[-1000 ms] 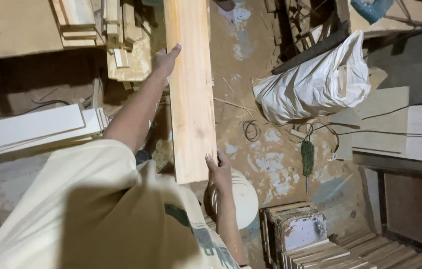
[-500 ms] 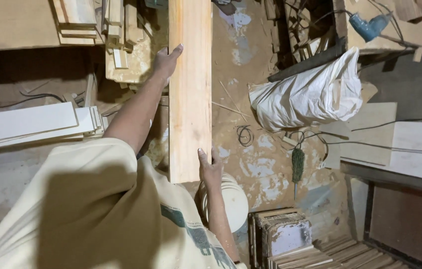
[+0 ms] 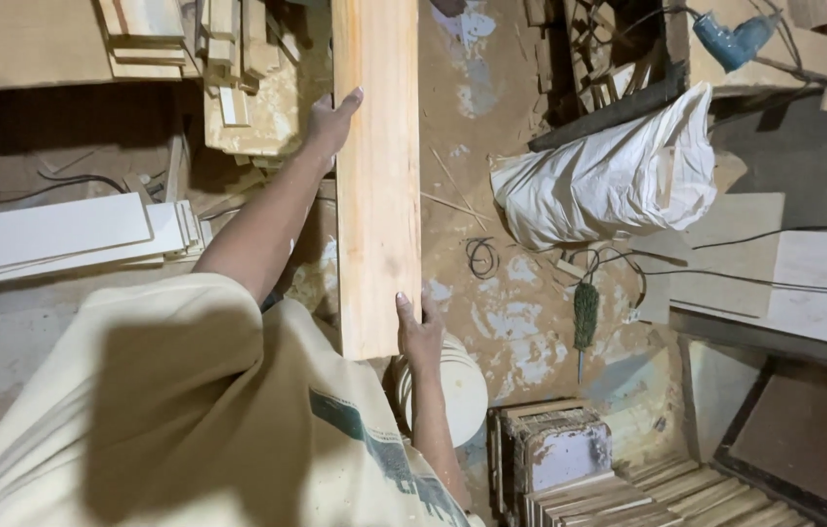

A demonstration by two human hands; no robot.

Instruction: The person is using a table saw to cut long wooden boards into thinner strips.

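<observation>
While the head camera looks straight down, a long pale wooden plank [image 3: 376, 176] runs up the middle of the view, held flat above a dusty workshop floor [image 3: 521, 322]. Left hand [image 3: 331, 122] is stretched far out along the plank's left edge, fingers wrapped onto that edge, the grip closed on the wood. Right hand [image 3: 420, 332] sits at the near end, thumb up on the top face by the right corner, the rest of the hand tucked under, so that grip is clamped on the plank too. Both arms come out of a loose cream shirt [image 3: 169, 410] that fills the lower left. Right under the near end of the plank and the right hand there's a round white bucket [image 3: 453, 390] on the floor. Off to the right lies a bulging white sack [image 3: 609, 176], and just below it a green-handled brush [image 3: 585, 317] with a tangle of black cable [image 3: 480, 256] near it. Far left, flat white boards [image 3: 52, 234] are stacked, and above them a heap of wood offcuts [image 3: 238, 68] sits near the left hand. Top right, a blue power drill [image 3: 731, 39] rests on a board. Bottom right, a stack of thin wooden panels [image 3: 579, 478] stands on edge, close to the bucket.
</observation>
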